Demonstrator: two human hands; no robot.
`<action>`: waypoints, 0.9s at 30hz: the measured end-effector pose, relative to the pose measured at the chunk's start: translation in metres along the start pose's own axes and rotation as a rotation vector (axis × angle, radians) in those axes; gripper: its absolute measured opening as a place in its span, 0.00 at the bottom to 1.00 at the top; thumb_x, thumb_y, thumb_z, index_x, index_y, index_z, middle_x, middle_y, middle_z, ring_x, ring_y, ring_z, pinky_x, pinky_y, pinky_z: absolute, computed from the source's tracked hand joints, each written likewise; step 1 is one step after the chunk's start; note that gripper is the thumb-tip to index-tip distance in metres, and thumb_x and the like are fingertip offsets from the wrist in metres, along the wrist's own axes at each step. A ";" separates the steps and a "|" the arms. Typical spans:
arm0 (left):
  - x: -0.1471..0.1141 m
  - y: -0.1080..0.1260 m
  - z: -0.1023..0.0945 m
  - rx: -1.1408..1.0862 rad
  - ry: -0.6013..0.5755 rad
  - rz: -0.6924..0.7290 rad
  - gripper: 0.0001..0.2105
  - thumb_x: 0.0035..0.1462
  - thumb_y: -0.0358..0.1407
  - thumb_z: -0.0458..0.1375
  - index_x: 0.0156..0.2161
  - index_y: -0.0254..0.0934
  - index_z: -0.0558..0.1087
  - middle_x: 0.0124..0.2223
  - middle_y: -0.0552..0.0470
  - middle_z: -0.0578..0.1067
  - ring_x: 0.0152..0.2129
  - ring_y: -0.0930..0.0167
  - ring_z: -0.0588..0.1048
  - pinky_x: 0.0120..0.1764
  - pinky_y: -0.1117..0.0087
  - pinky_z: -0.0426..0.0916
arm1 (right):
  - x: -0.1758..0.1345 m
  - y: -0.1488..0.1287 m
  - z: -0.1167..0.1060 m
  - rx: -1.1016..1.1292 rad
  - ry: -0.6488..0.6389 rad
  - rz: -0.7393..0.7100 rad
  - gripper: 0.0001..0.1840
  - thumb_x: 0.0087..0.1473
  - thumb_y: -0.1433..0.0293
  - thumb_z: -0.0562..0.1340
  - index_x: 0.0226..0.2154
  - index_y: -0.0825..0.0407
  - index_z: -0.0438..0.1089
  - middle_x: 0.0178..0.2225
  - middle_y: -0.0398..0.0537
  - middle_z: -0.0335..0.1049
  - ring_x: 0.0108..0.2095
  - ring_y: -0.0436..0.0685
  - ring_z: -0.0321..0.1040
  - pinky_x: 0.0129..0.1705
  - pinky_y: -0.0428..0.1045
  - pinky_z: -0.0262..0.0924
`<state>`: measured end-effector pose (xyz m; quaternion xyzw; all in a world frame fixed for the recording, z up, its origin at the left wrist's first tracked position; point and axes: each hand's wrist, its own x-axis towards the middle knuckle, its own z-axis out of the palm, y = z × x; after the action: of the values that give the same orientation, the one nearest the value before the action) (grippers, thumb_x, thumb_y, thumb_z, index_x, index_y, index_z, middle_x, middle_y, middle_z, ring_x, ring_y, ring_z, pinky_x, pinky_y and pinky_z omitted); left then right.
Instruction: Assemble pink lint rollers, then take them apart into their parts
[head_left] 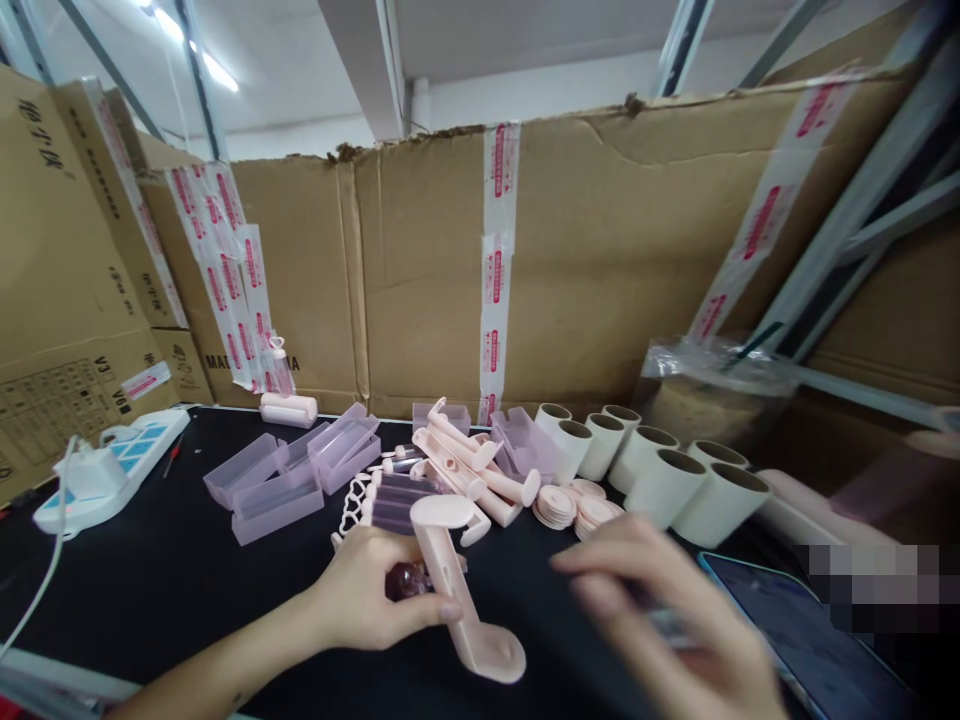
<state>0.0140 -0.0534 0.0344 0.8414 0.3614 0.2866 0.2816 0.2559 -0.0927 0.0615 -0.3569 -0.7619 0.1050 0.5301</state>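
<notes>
My left hand (375,585) is closed around a pale pink plastic holder (461,600), a long trough with a rounded cap at each end, held tilted over the black table. Beneath the palm a dark, shiny reddish-brown round thing (407,580) shows; whether the hand grips it too, I cannot tell. To the right, my right hand (667,610) is smeared by motion, in front of the stacked pink discs (574,507) and apart from the holder. Behind the left hand lie more pink holders (465,460), dark purple tubes (405,500) and heart-shaped loops (354,502).
Translucent lilac boxes (277,495) lie at left. White cardboard tubes (664,490) stand at right, near a clear plastic bag (697,400) and a phone (810,630). A power strip (112,470) sits far left. Cardboard walls (420,280) close off the back.
</notes>
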 end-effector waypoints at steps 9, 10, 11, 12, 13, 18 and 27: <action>-0.004 -0.004 0.012 0.087 -0.076 0.004 0.20 0.48 0.39 0.58 0.46 0.36 0.63 0.34 0.52 0.74 0.27 0.71 0.71 0.32 0.72 0.65 | -0.014 0.004 0.038 -0.223 -0.458 0.113 0.12 0.50 0.74 0.57 0.40 0.49 0.65 0.31 0.43 0.74 0.26 0.53 0.71 0.28 0.45 0.62; -0.005 -0.005 0.012 0.101 -0.072 0.000 0.21 0.48 0.38 0.58 0.47 0.36 0.60 0.36 0.51 0.73 0.28 0.70 0.71 0.34 0.71 0.66 | -0.010 0.006 0.034 -0.228 -0.423 0.125 0.12 0.50 0.74 0.57 0.40 0.49 0.66 0.31 0.43 0.74 0.27 0.53 0.71 0.29 0.45 0.63; -0.006 -0.006 0.012 0.126 -0.077 0.012 0.20 0.48 0.36 0.57 0.46 0.37 0.58 0.37 0.51 0.73 0.30 0.70 0.72 0.37 0.70 0.66 | -0.005 0.008 0.028 -0.244 -0.379 0.134 0.11 0.51 0.73 0.56 0.39 0.49 0.66 0.32 0.44 0.74 0.29 0.53 0.71 0.31 0.46 0.63; -0.007 -0.007 0.013 0.164 -0.089 0.041 0.19 0.48 0.34 0.56 0.46 0.38 0.58 0.40 0.50 0.72 0.32 0.70 0.72 0.39 0.70 0.66 | 0.003 0.011 0.023 -0.267 -0.336 0.142 0.10 0.51 0.72 0.56 0.38 0.49 0.67 0.34 0.45 0.74 0.30 0.54 0.71 0.32 0.46 0.63; -0.007 -0.008 0.013 0.213 -0.112 0.087 0.17 0.49 0.33 0.55 0.45 0.38 0.58 0.42 0.50 0.71 0.34 0.70 0.71 0.40 0.70 0.66 | 0.013 0.014 0.017 -0.295 -0.299 0.153 0.10 0.52 0.70 0.57 0.38 0.49 0.68 0.34 0.45 0.75 0.32 0.55 0.71 0.33 0.46 0.63; -0.003 -0.010 0.015 0.462 -0.197 0.286 0.07 0.57 0.34 0.51 0.42 0.39 0.62 0.43 0.48 0.68 0.39 0.66 0.67 0.39 0.67 0.65 | 0.088 0.038 0.003 -0.602 -0.268 0.152 0.13 0.54 0.63 0.55 0.40 0.50 0.69 0.36 0.47 0.74 0.35 0.56 0.71 0.33 0.47 0.61; 0.002 -0.033 0.022 0.623 -0.100 0.310 0.12 0.60 0.39 0.51 0.48 0.42 0.65 0.43 0.49 0.68 0.38 0.66 0.65 0.41 0.65 0.61 | 0.155 0.090 0.038 -0.917 -0.665 0.198 0.07 0.54 0.68 0.59 0.35 0.51 0.71 0.37 0.48 0.73 0.37 0.57 0.70 0.35 0.48 0.62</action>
<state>0.0156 -0.0383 -0.0025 0.9448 0.2851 0.1602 -0.0184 0.2333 0.0823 0.1109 -0.5680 -0.8181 -0.0804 0.0407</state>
